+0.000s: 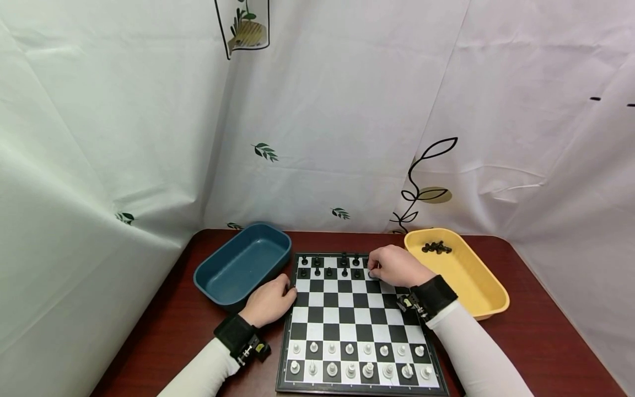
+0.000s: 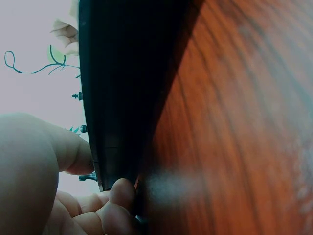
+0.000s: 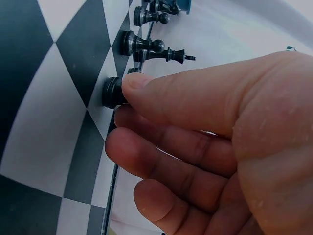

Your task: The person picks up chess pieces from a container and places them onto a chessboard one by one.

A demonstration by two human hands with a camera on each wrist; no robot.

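From the head camera, a folding black-and-white chessboard (image 1: 359, 325) lies in the middle of the dark red wooden desk (image 1: 536, 331), its near edge close to the desk's front edge. White pieces fill the two near rows; several black pieces stand along the far rows. The right hand (image 1: 394, 267) reaches over the board's far right corner, fingers curled down around a small black chess piece (image 1: 372, 274) standing on the second row from the far edge. The left hand (image 1: 270, 302) rests at the board's left edge, fingers curled against the frame, apparently steadying it so the board does not slide. A dark blue oval plastic tray (image 1: 243, 262) sits at the desk's far left, touching nothing on the board; a yellow oval plastic tray (image 1: 458, 273) sits at the far right, just beside the right hand, with a few black pieces (image 1: 436, 247) heaped at its far end, handy for that hand.

The left wrist view shows the board's black edge (image 2: 117, 98) up close, the thumb (image 2: 68, 152) above it and fingertips (image 2: 122, 191) below, so the hand pinches the frame.

In the right wrist view, the thumb (image 3: 146, 85) presses on the black piece (image 3: 113, 92), with the curled fingers beneath hiding most of it; it stands upright on the board. Other black pieces (image 3: 146, 46) stand just beyond, toward the far edge.
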